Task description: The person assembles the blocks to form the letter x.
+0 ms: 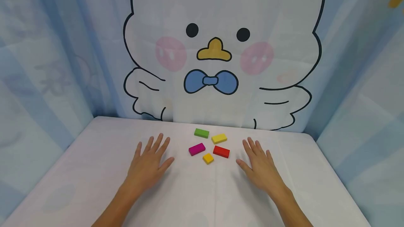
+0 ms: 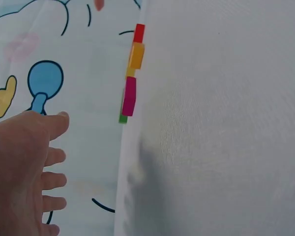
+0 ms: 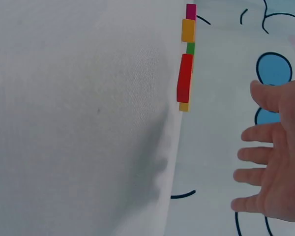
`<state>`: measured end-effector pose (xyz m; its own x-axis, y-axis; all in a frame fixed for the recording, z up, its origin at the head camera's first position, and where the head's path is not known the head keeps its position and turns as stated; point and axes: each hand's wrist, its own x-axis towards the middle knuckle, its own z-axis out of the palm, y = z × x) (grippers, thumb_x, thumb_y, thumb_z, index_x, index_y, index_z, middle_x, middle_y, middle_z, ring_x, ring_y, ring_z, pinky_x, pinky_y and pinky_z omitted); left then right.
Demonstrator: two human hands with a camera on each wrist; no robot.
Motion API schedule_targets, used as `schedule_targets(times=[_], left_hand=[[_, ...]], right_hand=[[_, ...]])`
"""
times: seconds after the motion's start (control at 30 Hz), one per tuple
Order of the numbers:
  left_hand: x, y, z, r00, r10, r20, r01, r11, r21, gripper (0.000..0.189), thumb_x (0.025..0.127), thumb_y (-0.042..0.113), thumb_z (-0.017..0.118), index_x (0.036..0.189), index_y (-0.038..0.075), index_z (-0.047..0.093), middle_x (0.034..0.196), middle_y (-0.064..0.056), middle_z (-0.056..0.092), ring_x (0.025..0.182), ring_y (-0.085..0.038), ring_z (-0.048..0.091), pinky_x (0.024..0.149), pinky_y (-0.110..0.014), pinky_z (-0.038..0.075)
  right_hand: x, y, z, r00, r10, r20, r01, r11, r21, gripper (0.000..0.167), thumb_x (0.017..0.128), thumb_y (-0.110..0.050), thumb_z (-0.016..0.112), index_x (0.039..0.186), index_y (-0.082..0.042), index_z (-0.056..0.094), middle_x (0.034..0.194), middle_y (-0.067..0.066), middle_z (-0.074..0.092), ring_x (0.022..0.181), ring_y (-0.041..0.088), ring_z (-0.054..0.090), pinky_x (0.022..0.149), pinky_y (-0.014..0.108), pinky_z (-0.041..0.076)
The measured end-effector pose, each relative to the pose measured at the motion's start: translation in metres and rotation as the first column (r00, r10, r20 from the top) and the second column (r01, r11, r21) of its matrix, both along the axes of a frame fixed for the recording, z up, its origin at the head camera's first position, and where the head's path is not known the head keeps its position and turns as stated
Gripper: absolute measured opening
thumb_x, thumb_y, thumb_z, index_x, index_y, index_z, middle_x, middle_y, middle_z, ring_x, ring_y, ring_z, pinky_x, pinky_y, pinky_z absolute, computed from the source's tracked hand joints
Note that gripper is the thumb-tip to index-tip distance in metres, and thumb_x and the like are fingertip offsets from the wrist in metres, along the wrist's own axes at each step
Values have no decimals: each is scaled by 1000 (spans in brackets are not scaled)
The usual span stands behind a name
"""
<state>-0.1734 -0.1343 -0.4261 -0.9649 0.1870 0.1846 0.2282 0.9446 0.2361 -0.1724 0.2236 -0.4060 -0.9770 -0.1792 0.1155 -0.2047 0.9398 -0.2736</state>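
**Apart and hovering, with color in the middle!**

Here's my head feed, live, and there's a loose cluster on the white table [image 1: 195, 188]! Green block [image 1: 201, 133] at the back, yellow block [image 1: 219, 138] just to its right, magenta block [image 1: 197, 149] on the left, red block [image 1: 221, 151] across from it, and the small orange block [image 1: 208, 158] nearest me. That's 5, each apart from its neighbors!

Out on the left, the left hand [image 1: 146, 167], fingers straight and fanned, thumb pointing in near the magenta block. Over on the other side, the right hand [image 1: 262, 171] mirrors it, fingers spread, thumb near the red block. Both hands are bare and well apart, and my 2 wrist views show them raised above the table, shadows below! Behind it all, a curtain [image 1: 221, 108] printed with a chick in a blue bow tie [image 1: 210, 81].
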Motion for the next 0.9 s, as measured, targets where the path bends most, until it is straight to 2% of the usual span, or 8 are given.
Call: schedule_targets(times=[0.27,0.47,0.67,0.9], left_hand=[[-9,11,1,998,-57,17,57,998,9,74,99,46,67,162,18,40,167,-14,38,154,-42,35,125,-67,21],[-12,16,1,995,-102,18,101,993,53,76,95,36,76,160,17,42,160,-15,47,147,-39,45,122,-62,33],[-17,24,2,990,-133,44,127,985,116,71,91,30,81,154,19,51,146,-10,59,133,-33,57,112,-56,47],[-23,36,0,981,-164,100,144,974,177,61,89,25,84,145,17,60,135,-7,64,125,-28,61,108,-51,52]], right_hand=[[-6,-4,1,1000,-8,-13,8,1000,-14,72,99,-32,70,158,-2,41,166,24,35,151,49,35,118,74,26],[-12,-6,0,1000,-13,-3,12,996,-90,70,97,-27,73,157,-4,44,161,24,42,146,47,43,114,67,40],[-19,-13,-2,999,-32,15,34,984,-177,53,94,-20,77,142,-7,61,146,19,56,135,40,54,109,60,49],[-25,-20,-5,999,-32,34,39,976,-214,44,91,-16,80,133,-10,68,134,13,64,120,34,63,98,50,59]])
